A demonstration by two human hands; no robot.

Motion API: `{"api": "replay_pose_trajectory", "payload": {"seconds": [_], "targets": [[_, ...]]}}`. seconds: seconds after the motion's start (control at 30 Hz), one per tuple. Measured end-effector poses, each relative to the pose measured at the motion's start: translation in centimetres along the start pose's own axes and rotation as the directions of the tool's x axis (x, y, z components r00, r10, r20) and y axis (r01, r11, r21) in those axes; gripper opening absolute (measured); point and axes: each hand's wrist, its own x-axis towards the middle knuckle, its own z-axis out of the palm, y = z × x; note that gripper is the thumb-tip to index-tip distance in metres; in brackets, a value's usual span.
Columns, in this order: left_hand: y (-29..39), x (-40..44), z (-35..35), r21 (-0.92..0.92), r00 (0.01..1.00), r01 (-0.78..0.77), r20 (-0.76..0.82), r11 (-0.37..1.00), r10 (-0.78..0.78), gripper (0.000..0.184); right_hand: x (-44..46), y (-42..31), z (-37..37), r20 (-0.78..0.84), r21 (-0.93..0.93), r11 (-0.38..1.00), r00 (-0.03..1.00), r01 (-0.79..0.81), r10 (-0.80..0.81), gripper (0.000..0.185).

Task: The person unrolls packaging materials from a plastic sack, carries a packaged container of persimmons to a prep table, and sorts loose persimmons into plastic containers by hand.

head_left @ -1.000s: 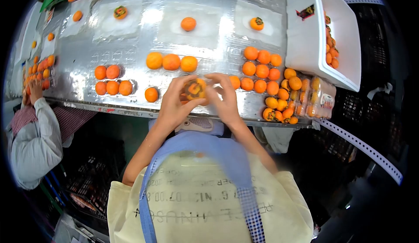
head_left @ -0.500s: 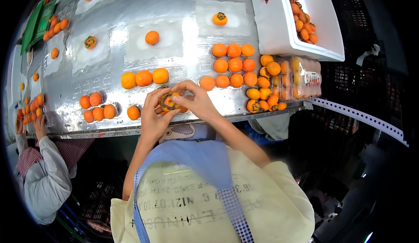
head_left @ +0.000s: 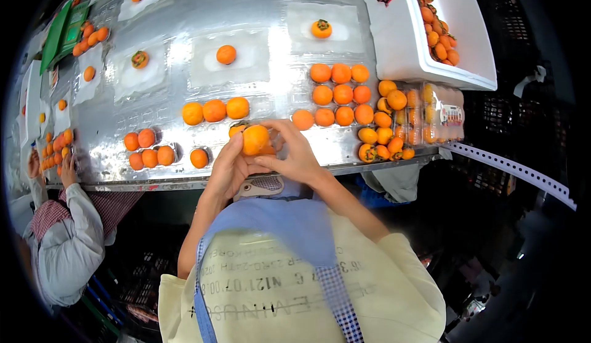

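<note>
An orange persimmon [head_left: 256,140] is between my two hands, its smooth side facing up. My left hand [head_left: 229,165] is closed around its left side, thumb against the skin. From the right, my right hand [head_left: 294,156] grips the same fruit with curled fingers. Another persimmon [head_left: 236,130] shows partly behind my left thumb. Just beyond my hands, a row of three persimmons [head_left: 214,111] sits in a clear plastic tray. To the left of my left hand lies a single persimmon [head_left: 199,157], and farther left a tray holds several persimmons [head_left: 149,157].
Several persimmons [head_left: 342,93] fill a tray at the right, beside loose ones [head_left: 383,135] and stacked clear packs [head_left: 444,112]. A white foam box [head_left: 394,47] of persimmons stands behind. At far left, a co-worker's hands [head_left: 68,169] reach over fruit on the metal table [head_left: 160,10].
The persimmon in my hands has turned from its leafy calyx to its smooth side. My right hand's fingers have moved from its top to its right side. The whole view has shifted slightly.
</note>
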Motion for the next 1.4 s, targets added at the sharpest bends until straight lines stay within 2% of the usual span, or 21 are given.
{"api": "replay_pose_trajectory", "payload": {"seconds": [0.1,0.17,0.27,0.33,0.43,0.57,0.77,0.83,0.97,1.07,1.17,1.27,1.33,1.37,1.4], "targets": [[-0.7,0.3,-0.5,-0.041,0.999,0.037,0.017,0.998,-0.037,0.053,0.1,0.0,0.3,-0.036,-0.171,0.982,0.995,0.086,-0.094,0.061],[-0.9,0.3,-0.1,0.013,0.998,0.046,-0.033,0.999,-0.046,0.056,0.3,0.2,0.4,-0.052,-0.279,0.949,0.984,0.149,-0.170,0.064],[-1.2,0.4,-0.6,0.037,0.997,0.072,-0.024,0.997,-0.071,0.055,0.3,0.2,0.8,-0.062,-0.321,0.931,0.978,0.171,-0.201,0.063],[-0.9,0.3,-0.6,0.014,0.996,0.085,0.020,0.996,-0.085,0.053,0.2,0.5,0.8,-0.056,-0.320,0.933,0.980,0.165,-0.193,0.061],[-1.1,0.1,0.8,0.229,0.984,0.032,-0.178,0.973,0.009,0.048,0.1,0.6,0.6,-0.031,-0.346,0.925,0.984,0.155,-0.176,0.059],[-1.9,0.6,-1.3,0.250,0.990,0.010,-0.140,0.968,0.026,0.047,0.2,0.1,0.5,0.002,-0.374,0.905,0.976,0.200,-0.216,0.057],[-1.8,0.7,-0.9,0.352,0.988,0.016,-0.151,0.936,0.041,0.047,0.5,0.5,-0.2,0.089,-0.315,0.922,0.974,0.227,-0.210,0.054],[-1.1,0.3,0.1,0.334,0.977,0.033,-0.211,0.942,0.041,0.046,1.3,0.9,-1.5,0.051,-0.370,0.905,0.978,0.208,-0.204,0.051],[-1.0,0.6,-1.2,0.404,0.981,-0.057,-0.149,0.913,0.127,0.041,3.6,2.1,-4.7,-0.119,-0.479,0.876,0.985,0.053,-0.124,0.049],[-1.0,0.7,-1.8,0.447,0.986,-0.070,-0.104,0.892,0.129,0.036,4.6,4.0,-6.5,-0.116,-0.569,0.822,0.990,-0.004,-0.076,0.048],[-1.3,0.7,-2.0,0.457,0.984,-0.081,-0.106,0.886,0.144,0.032,5.2,4.9,-7.4,-0.019,-0.716,0.691,0.986,0.103,-0.167,0.048],[-1.4,0.6,-2.3,0.458,0.983,-0.087,-0.106,0.885,0.152,0.032,5.2,4.6,-7.5,-0.016,-0.714,0.695,0.991,0.080,-0.130,0.049],[-1.5,0.6,-2.6,0.460,0.984,-0.101,-0.083,0.882,0.156,0.035,5.0,3.3,-7.0,-0.008,-0.576,0.814,0.995,0.073,-0.096,0.049],[-1.5,0.7,-2.4,0.380,0.988,-0.093,-0.083,0.920,0.134,0.037,4.6,2.6,-6.7,-0.006,-0.503,0.862,0.997,0.062,-0.076,0.049],[-1.4,0.5,-2.0,0.298,0.991,-0.079,-0.078,0.951,0.107,0.039,4.2,2.0,-6.0,0.048,-0.476,0.866,0.988,0.154,-0.150,0.049]]}}
